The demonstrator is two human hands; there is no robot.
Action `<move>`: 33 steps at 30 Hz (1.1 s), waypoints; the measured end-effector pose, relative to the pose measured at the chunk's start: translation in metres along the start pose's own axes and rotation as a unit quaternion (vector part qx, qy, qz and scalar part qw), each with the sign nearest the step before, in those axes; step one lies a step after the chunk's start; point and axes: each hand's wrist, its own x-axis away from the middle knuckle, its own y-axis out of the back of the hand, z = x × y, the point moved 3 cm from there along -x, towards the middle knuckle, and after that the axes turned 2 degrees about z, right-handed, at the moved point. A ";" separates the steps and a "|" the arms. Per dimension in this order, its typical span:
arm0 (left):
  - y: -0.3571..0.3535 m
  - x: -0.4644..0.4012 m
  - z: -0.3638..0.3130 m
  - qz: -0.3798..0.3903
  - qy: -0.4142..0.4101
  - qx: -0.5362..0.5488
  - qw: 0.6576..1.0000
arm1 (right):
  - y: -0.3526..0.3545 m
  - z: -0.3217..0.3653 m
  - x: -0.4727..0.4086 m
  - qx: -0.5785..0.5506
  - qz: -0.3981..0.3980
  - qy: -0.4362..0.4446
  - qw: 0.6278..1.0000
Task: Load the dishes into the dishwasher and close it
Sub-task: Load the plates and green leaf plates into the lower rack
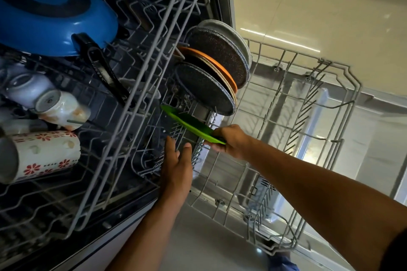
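My right hand (229, 141) pinches the green plate (189, 124) by its near rim, over the lower rack (293, 138); it seems light and stiff. My left hand (177, 165) hovers with fingers straight.

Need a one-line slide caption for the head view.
Right hand holds a green plate over the lower rack beside standing plates; left hand open nearby.

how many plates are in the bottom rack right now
5 visible: a pale plate, two dark speckled plates and an orange plate standing together, plus a green plate in the right hand. More may be hidden.
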 end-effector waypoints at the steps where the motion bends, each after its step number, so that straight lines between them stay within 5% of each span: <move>1: -0.002 -0.001 -0.001 0.005 -0.003 0.002 1.000 | 0.003 0.000 0.002 -0.015 -0.009 -0.010 1.000; 10: -0.016 -0.003 0.000 0.009 -0.003 -0.004 1.000 | 0.026 -0.014 0.004 -0.124 -0.130 0.027 0.983; 15: -0.015 0.001 0.002 0.012 -0.003 -0.017 1.000 | 0.020 -0.022 0.006 0.015 -0.215 0.059 0.975; 24: -0.004 0.008 -0.006 0.017 -0.012 -0.004 1.000 | 0.012 -0.006 0.021 0.033 -0.098 0.062 0.993; 28: -0.001 0.025 -0.015 0.016 -0.015 0.005 1.000 | 0.013 0.000 0.050 0.205 -0.236 0.100 0.945; 33: 0.003 0.047 -0.025 0.012 -0.037 0.007 0.999 | -0.010 -0.001 0.062 0.230 -0.202 0.093 0.947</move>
